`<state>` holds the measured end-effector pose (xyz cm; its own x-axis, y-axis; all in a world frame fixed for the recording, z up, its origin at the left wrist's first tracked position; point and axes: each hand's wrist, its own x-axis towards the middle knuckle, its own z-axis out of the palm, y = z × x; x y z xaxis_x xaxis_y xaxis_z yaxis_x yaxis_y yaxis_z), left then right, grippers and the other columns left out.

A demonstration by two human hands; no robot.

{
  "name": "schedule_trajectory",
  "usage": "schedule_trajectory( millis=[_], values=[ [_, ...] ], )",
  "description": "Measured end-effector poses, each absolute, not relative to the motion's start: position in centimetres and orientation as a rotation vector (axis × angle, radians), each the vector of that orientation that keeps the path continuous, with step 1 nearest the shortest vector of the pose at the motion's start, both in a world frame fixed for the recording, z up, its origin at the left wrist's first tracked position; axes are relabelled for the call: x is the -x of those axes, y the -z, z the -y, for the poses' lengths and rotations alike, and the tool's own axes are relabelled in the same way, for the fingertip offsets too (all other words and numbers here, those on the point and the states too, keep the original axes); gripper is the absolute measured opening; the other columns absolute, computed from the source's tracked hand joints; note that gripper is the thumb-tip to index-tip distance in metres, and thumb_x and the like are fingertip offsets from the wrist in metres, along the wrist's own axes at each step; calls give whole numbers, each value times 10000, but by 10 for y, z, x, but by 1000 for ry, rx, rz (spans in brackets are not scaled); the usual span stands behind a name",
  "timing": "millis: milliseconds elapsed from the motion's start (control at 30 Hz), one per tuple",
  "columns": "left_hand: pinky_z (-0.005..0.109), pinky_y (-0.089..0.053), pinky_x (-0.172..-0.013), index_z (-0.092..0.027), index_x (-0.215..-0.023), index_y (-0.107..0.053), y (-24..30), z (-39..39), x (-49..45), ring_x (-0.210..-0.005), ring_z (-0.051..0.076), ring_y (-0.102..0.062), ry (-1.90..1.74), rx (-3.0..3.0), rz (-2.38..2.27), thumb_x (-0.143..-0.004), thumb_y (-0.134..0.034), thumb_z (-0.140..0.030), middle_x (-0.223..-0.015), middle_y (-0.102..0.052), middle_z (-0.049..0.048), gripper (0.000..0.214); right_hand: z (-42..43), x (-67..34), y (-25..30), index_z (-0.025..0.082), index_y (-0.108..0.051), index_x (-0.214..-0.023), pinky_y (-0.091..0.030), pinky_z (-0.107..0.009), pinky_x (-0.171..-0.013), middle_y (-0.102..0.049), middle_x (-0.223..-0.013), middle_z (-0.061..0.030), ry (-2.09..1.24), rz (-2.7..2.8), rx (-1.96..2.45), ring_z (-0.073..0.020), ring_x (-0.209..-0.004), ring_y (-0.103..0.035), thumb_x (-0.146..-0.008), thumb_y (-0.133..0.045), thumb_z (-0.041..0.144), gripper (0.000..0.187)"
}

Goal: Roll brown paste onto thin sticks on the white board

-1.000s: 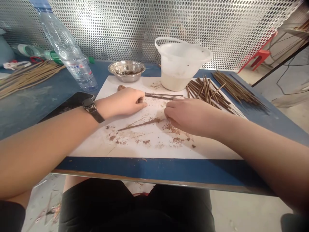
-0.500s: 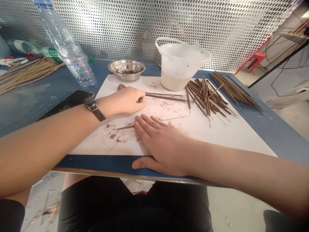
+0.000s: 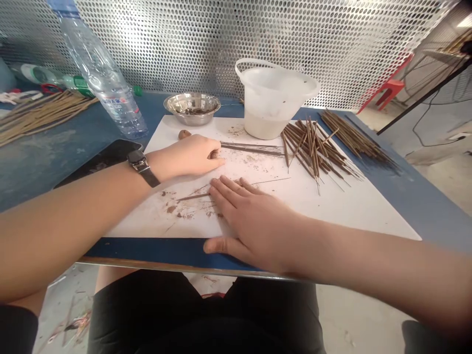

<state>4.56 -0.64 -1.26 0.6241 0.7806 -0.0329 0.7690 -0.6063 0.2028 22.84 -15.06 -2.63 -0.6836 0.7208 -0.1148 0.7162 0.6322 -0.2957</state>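
Clock: hours are read around the middle of the white sheet (image 3: 354,211), with 12 at the far edge and 6 toward the person
Left hand: at 10 o'clock, the left hand (image 3: 195,155) rests with fingers curled and thumb lying forward; thin dark sticks (image 3: 254,148) run from beside its fingers toward 3, and whether it grips them cannot be told
Right hand: near 6 o'clock, the right hand (image 3: 247,214) lies flat, palm down, fingers together and thumb spread wide, grasping nothing
Brown stick: a tapering brown stick (image 3: 193,196) lies under the right fingertips, its tip pointing to 9; a fine dark strand (image 3: 273,180) shows on the other side, toward 3
Brown lump: at 10, just beyond the left hand and partly hidden by it, a rounded brown lump (image 3: 183,134)
Crumbs: brown crumbs (image 3: 170,209) scattered around the brown stick
Bowl: at 11, a shiny metal bowl (image 3: 199,119) holding dark bits
Bucket: just past 12, a whitish translucent plastic bucket (image 3: 273,105), upright
Stick pile: at 2, a crisscrossed pile of coated brown sticks (image 3: 315,150)
Bottle: at 10, off the sheet, a clear plastic bottle (image 3: 120,105)
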Motion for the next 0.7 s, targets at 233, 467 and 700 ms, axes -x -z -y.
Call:
schedule_trajectory(
  millis=[233,467,700],
  values=[
    [391,-390,-823,-247,-726,-504,14,6,-44,-614,210,-515,-109,-2646,-1256,-963,-658,-416,-613,-600,3,329,143,-230,32,5,-346,-1769,-199,-671,-1407,-240,-1838,-272,-454,2784,1245,-454,-1742,-180,-1083,-323,844,1083],
    [404,-393,-855,-246,-723,-479,16,3,-44,-600,201,-492,-105,-2690,-1262,-967,-650,-437,-600,-589,-2,354,154,-236,28,-13,-359,-1758,-228,-669,-1401,-233,-1837,-271,-435,2830,1270,-454,-1740,-195,-1093,-275,832,1079],
    [390,-399,-799,-250,-738,-499,15,3,-43,-616,224,-530,-100,-2650,-1269,-960,-657,-452,-597,-601,11,340,133,-239,35,11,-384,-1754,-168,-666,-1411,-265,-1841,-270,-364,2767,1286,-448,-1745,-184,-1094,-275,827,1055]
  ],
)
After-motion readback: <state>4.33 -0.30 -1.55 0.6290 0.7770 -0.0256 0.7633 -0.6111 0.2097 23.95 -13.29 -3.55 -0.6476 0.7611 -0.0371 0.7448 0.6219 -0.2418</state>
